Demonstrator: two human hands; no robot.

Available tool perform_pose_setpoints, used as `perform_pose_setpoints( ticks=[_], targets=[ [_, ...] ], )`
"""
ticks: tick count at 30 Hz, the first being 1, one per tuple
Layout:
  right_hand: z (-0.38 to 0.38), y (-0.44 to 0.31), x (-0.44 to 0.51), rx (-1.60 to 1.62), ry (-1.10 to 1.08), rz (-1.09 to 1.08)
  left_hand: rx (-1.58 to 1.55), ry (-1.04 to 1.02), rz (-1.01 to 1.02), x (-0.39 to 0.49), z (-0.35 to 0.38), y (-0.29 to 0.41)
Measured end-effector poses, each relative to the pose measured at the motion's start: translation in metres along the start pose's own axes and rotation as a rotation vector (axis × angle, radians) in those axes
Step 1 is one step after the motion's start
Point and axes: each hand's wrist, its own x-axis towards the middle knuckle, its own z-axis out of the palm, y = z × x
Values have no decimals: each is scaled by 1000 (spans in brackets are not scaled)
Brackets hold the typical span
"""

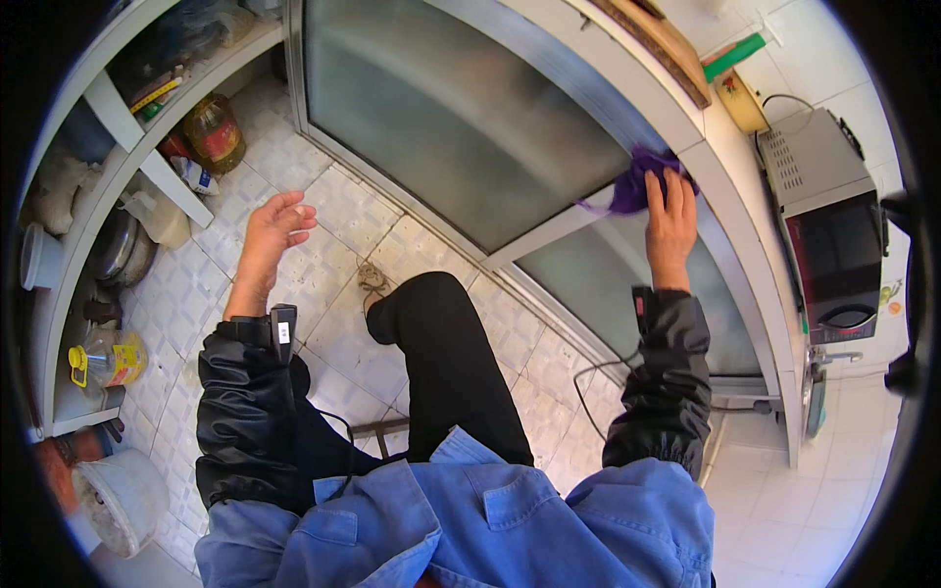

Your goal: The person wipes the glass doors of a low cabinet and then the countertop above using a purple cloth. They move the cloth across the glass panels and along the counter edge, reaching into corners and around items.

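My right hand (670, 220) presses a crumpled purple cloth (634, 184) against the upper frame of a sliding cabinet door. Its fingers lie over the cloth, near the top of the upright bar (551, 235) between two frosted glass panels. The larger panel (456, 110) is to the left of the bar, the smaller panel (588, 287) to its right. My left hand (273, 231) hangs in the air above the tiled floor (338, 220), fingers loosely bent and apart, holding nothing.
At left, open shelves (132, 140) hold bags and a metal pot (125, 250). Oil bottles (215, 132) (117, 356) and a white bucket (121, 500) stand low. A microwave (831, 242), yellow container (739, 103) and wooden board (662, 48) are on the counter. A cable (581, 397) hangs by my right arm.
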Motion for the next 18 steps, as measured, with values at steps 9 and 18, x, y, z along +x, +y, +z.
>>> perform_pose_setpoints(
  ticks=[9,18],
  targets=[
    [-51,16,-38,-35,88,216,-14,29,18,-12,-16,3],
    [-20,18,90,76,164,334,-22,45,41,-18,-29,1]
  ],
)
